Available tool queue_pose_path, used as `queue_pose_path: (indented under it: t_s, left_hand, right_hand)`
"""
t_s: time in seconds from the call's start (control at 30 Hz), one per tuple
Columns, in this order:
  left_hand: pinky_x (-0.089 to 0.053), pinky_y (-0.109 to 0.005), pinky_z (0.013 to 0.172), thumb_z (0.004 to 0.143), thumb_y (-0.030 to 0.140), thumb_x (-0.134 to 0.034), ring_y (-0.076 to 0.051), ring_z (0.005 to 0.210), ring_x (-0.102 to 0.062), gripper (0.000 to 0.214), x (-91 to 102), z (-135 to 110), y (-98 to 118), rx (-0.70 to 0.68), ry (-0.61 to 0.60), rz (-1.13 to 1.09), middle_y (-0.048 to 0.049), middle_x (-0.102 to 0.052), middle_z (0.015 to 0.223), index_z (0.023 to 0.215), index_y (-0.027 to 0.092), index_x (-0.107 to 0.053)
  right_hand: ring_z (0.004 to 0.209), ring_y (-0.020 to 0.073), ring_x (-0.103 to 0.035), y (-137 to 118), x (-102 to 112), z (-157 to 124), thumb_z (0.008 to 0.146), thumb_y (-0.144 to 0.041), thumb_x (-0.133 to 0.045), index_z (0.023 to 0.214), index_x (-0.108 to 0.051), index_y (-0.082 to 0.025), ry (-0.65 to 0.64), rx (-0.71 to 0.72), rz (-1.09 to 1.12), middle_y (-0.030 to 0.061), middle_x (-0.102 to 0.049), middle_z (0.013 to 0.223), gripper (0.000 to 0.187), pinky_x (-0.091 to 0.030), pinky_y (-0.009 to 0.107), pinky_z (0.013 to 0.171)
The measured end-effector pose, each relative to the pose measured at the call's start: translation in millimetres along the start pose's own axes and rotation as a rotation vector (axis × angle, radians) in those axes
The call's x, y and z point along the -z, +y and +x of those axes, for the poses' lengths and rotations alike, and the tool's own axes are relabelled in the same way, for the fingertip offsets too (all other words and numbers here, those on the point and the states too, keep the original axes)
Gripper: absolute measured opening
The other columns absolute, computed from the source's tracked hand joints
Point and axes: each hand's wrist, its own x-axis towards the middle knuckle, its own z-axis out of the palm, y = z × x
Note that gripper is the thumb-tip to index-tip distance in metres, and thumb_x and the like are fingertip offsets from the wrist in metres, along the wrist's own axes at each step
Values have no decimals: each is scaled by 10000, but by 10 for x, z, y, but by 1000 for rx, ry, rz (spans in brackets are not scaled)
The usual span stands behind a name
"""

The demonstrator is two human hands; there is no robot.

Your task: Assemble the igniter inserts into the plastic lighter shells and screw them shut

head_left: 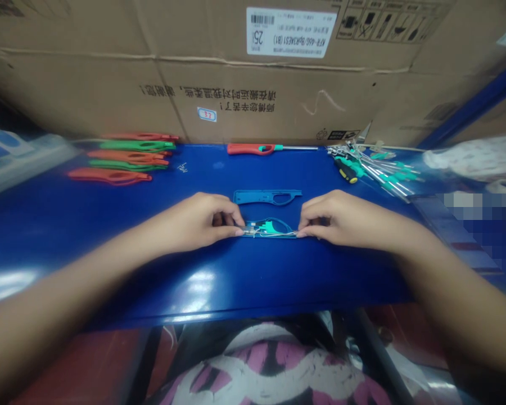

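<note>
An opened blue lighter shell half (289, 226) lies on the blue table with a turquoise trigger piece (271, 227), a clear part and thin wire set in it. My left hand (213, 219) pinches the clear part at its left end between thumb and fingers. With thumb and forefinger, my right hand (326, 219) pinches the thin metal rod (290, 233) at the right end. The matching blue shell half (265, 197) lies just behind, its hollow side up. Both fingertips hide the ends of the assembly.
Several orange and green lighter shells (118, 176) lie at the back left. A red long-necked lighter (249, 149) rests by the cardboard wall (109, 84). At the back right are a pile of metal rods with turquoise parts (382, 174) and a black-yellow screwdriver (346, 170).
</note>
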Motion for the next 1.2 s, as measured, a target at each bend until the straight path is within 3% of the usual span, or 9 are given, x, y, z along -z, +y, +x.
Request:
queue_pose_path:
  t_s: [0.23, 0.47, 0.67, 0.83, 0.97, 1.07, 1.2]
  left_hand:
    - [-509, -195, 581, 845, 305, -719, -129, 690, -686, 115, -43, 4, 39, 21, -11, -76, -17, -757, 831, 889, 208, -762]
    - [-468, -195, 577, 839, 333, -722, -116, 679, -650, 152, -72, 8, 87, 113, -43, -69, -16, -742, 869, 917, 212, -771]
    - [-444, -201, 580, 858, 308, -705, -96, 634, -596, 125, -90, 12, 95, 77, -21, -35, 0, -714, 839, 921, 216, -761]
    - [-438, -207, 581, 869, 292, -695, -94, 630, -583, 114, -101, 5, 86, 37, -25, -26, -2, -707, 854, 926, 212, -752]
    - [-445, -217, 592, 869, 279, -692, -104, 647, -595, 108, -115, 3, 88, 22, -5, -6, -10, -699, 842, 920, 203, -749]
    - [-457, -223, 610, 874, 269, -682, -111, 667, -607, 106, -123, -3, 101, 15, 4, 17, -12, -695, 842, 926, 201, -744]
    - [-459, -219, 604, 877, 263, -675, -102, 645, -596, 106, -123, -11, 113, -4, 6, 37, -4, -680, 824, 938, 205, -740]
  right_hand:
    - [701, 137, -649, -1, 33, -16, 853, -174, -699, 788, -755, -195, -15, -34, -26, 16, -740, 798, 89, -445, 258, 637]
    - [543, 99, -622, 15, 25, -2, 844, -260, -714, 759, -708, -173, -55, -230, 83, -9, -683, 664, 121, -423, 217, 546]
    - [548, 119, -639, 18, 21, 25, 856, -312, -694, 823, -689, -174, -55, -216, 121, -4, -684, 630, 143, -443, 227, 555]
    - [463, 131, -607, 64, -6, 79, 815, -358, -725, 755, -658, -180, -78, -384, 301, -20, -638, 510, 200, -451, 249, 526]
    - [459, 131, -596, 90, -19, 105, 798, -302, -739, 746, -650, -173, -100, -447, 320, -23, -613, 493, 165, -452, 249, 516]
    - [453, 111, -562, 72, -8, 78, 819, -285, -725, 860, -662, -167, -63, -367, 294, -46, -578, 517, 139, -430, 234, 498]
    - [551, 80, -513, -16, -65, 73, 837, -288, -727, 1042, -666, -174, 65, -58, 214, -30, -582, 711, 242, -424, 215, 546]
